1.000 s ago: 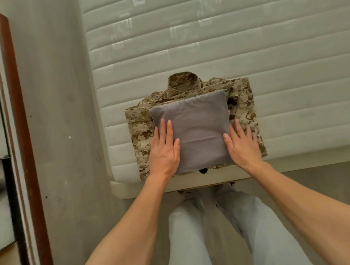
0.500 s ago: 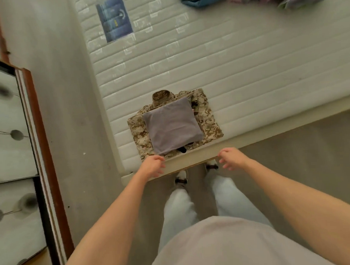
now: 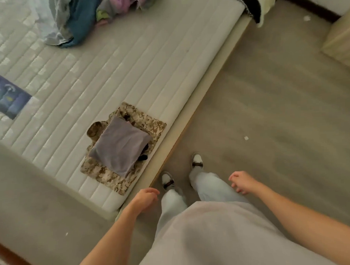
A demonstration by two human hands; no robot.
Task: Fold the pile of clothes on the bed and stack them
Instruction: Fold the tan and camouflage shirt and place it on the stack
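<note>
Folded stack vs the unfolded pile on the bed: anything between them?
Head view: nothing. Only bare quilted mattress lies between the folded stack and the unfolded pile. The blue label sits off to the side.

Both bare forearms reach forward and down from the lower edge of the view, held apart at either side of the legs. The left hand (image 3: 145, 198) hangs with fingers loosely curled, holding nothing. The right hand (image 3: 242, 181) is likewise relaxed and empty, fingers slightly bent.
</note>
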